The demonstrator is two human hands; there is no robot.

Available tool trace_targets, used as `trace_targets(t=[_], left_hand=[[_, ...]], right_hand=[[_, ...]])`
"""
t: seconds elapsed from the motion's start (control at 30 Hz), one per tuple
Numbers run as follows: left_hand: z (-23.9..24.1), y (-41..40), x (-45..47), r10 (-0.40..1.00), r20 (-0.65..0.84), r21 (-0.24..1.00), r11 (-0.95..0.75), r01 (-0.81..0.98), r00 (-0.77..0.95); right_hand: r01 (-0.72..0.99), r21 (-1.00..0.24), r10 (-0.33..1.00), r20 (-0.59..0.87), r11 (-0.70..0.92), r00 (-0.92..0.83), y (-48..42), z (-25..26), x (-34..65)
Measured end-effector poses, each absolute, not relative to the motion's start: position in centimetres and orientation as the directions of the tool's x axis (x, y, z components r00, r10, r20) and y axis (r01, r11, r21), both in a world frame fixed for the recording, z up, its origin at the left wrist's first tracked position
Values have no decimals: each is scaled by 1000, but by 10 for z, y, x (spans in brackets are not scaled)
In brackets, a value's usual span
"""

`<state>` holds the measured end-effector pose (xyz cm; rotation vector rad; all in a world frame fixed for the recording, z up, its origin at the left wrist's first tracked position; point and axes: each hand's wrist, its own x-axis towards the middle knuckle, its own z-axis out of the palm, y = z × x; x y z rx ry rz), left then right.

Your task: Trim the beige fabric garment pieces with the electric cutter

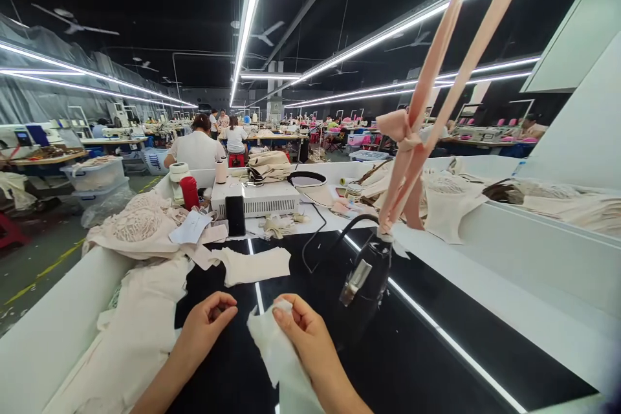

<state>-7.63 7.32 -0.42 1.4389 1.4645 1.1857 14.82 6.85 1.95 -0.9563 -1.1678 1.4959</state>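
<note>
Over the glossy black tabletop (412,349), my right hand (310,343) pinches a thin, whitish, slightly see-through piece of sheet material (272,343) between thumb and fingers. Its lower part hangs down below the hand; whether it is paper or film I cannot tell. My left hand (206,323) is just to the left, apart from the sheet, its fingers curled and thumb close to the fingertips, with nothing visible in them. A flat cream fabric piece (257,265) lies on the black surface beyond both hands.
A black heat tool (373,272) hangs at the right from pink fabric straps (412,142), trailing a cable. Cream garments (136,336) are heaped left. A white box (257,197), phone (235,215) and red thread cone (189,193) stand at the back. People sit beyond.
</note>
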Motion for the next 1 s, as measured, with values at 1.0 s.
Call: trace_targets(t=[1.0], left_hand=[[59,128,-96,974,217,938,-188,292,-71]], right_hand=[[705,-520,871,203,483,-447,168,51,181]])
